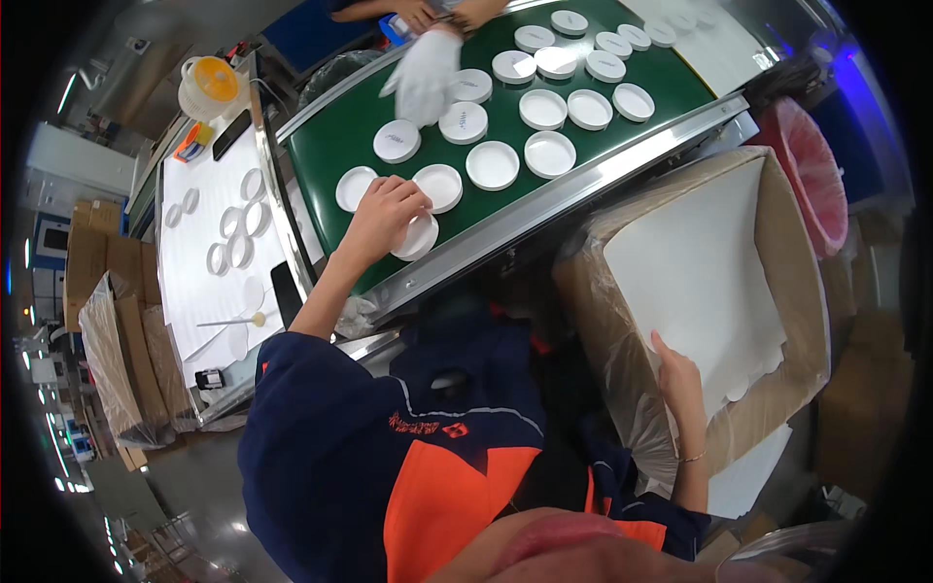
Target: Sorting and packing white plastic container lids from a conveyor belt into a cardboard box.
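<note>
On the green conveyor belt (321, 185), my left hand (387, 216) curls its fingers at the edge of a shallow white round lid (418, 238), near the belt's front rail. Close to these fingers lie another white lid (439, 187) and one partly covered by my hand (353, 187). To the right, my right hand (678, 381) rests at the left edge of a white sheet (695, 262) in a plastic-lined cardboard box (802, 311). One of its fingers stretches out along the sheet; the others are mostly hidden.
Across the belt, another person's white-gloved hand (428, 78) hangs over several white lids. A metal rail (525, 209) edges the belt. At left, a white table (185, 262) bears clear rings, a phone (231, 136) and a tape dispenser (193, 142). A pink bag (802, 175) is beyond the box.
</note>
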Action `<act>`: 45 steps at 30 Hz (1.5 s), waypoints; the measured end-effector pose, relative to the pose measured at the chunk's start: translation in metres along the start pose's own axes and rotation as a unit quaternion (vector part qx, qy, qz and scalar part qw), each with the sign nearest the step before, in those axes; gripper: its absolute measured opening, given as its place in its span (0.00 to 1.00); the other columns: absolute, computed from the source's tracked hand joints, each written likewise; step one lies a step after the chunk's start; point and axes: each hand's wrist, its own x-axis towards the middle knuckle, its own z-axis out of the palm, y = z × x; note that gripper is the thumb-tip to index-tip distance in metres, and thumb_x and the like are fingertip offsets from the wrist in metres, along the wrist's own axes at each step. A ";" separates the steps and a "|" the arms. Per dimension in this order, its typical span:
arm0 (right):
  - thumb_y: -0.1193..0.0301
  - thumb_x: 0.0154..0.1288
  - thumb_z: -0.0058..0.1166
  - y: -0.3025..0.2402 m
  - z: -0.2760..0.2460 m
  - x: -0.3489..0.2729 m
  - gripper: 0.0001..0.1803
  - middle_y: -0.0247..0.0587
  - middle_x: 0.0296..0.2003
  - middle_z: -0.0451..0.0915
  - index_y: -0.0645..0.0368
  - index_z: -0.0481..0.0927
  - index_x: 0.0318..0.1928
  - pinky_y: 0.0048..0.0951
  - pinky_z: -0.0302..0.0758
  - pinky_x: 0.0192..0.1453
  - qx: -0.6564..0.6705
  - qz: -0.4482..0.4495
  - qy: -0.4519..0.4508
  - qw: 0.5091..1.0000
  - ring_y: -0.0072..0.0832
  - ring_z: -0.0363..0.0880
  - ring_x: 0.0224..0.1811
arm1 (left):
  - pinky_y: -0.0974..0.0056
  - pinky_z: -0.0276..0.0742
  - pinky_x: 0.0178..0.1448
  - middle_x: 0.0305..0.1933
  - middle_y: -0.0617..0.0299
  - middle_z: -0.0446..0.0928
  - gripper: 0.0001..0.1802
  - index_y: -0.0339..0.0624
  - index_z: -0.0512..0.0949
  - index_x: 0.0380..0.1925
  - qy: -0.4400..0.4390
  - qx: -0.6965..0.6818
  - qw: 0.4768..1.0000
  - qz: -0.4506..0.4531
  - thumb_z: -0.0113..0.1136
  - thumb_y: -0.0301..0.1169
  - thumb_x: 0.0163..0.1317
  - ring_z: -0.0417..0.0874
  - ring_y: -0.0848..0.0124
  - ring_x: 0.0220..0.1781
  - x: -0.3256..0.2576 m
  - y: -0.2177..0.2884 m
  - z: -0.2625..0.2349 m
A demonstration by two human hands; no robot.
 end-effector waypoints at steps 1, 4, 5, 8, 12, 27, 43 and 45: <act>0.84 0.54 0.43 0.009 0.004 0.004 0.30 0.54 0.40 0.81 0.52 0.72 0.60 0.44 0.76 0.43 0.002 0.009 0.002 1.000 0.49 0.80 0.41 | 0.58 0.68 0.53 0.38 0.63 0.77 0.08 0.46 0.78 0.33 0.012 0.001 1.000 0.009 0.63 0.26 0.50 0.75 0.63 0.47 0.003 -0.003 0.007; 0.80 0.53 0.48 0.043 0.027 0.015 0.31 0.55 0.32 0.80 0.54 0.69 0.61 0.46 0.75 0.39 -0.093 0.031 -0.115 0.989 0.50 0.79 0.35 | 0.58 0.66 0.56 0.37 0.64 0.76 0.05 0.45 0.78 0.32 0.004 0.012 0.999 0.032 0.60 0.28 0.53 0.75 0.64 0.48 0.020 -0.003 0.015; 0.79 0.53 0.48 0.056 0.037 0.017 0.31 0.55 0.31 0.80 0.55 0.68 0.62 0.47 0.75 0.39 -0.097 0.030 -0.127 0.987 0.50 0.80 0.35 | 0.58 0.66 0.56 0.37 0.64 0.76 0.05 0.46 0.78 0.32 0.012 0.015 0.999 0.040 0.59 0.28 0.54 0.75 0.63 0.48 0.027 -0.003 0.020; 0.73 0.60 0.47 0.060 0.054 0.043 0.24 0.58 0.32 0.80 0.57 0.70 0.59 0.48 0.75 0.44 -0.083 0.029 -0.241 0.967 0.51 0.79 0.38 | 0.57 0.65 0.57 0.36 0.61 0.75 0.13 0.47 0.77 0.41 -0.030 0.002 0.999 0.019 0.58 0.25 0.54 0.75 0.62 0.48 0.026 -0.001 0.016; 0.60 0.59 0.57 0.103 0.038 0.103 0.32 0.61 0.51 0.74 0.56 0.66 0.62 0.44 0.69 0.58 0.108 0.008 -0.214 0.971 0.48 0.73 0.54 | 0.56 0.64 0.57 0.38 0.59 0.72 0.30 0.52 0.70 0.58 -0.099 0.005 0.995 0.021 0.55 0.19 0.52 0.74 0.61 0.45 0.040 0.012 0.010; 0.37 0.59 0.47 0.181 0.051 0.264 0.43 0.51 0.73 0.46 0.35 0.54 0.72 0.78 0.42 0.64 -0.124 0.259 0.337 0.897 0.63 0.40 0.73 | 0.53 0.71 0.45 0.40 0.52 0.72 0.29 0.48 0.68 0.57 -0.151 0.015 0.987 -0.045 0.51 0.18 0.52 0.75 0.52 0.40 0.059 0.024 0.018; 0.59 0.65 0.47 0.140 0.086 0.088 0.34 0.47 0.72 0.50 0.49 0.58 0.71 0.61 0.34 0.73 -0.124 0.053 0.203 0.970 0.49 0.42 0.75 | 0.58 0.75 0.42 0.42 0.57 0.76 0.08 0.42 0.69 0.40 -0.060 -0.083 0.984 -0.143 0.54 0.26 0.61 0.80 0.59 0.42 0.067 0.044 -0.032; 0.60 0.66 0.46 0.155 0.086 0.043 0.33 0.46 0.73 0.50 0.49 0.58 0.71 0.61 0.33 0.73 -0.133 0.116 0.199 0.964 0.47 0.42 0.75 | 0.59 0.75 0.44 0.42 0.60 0.75 0.09 0.43 0.70 0.41 0.031 -0.256 0.952 -0.163 0.54 0.25 0.62 0.79 0.63 0.43 0.065 0.038 -0.021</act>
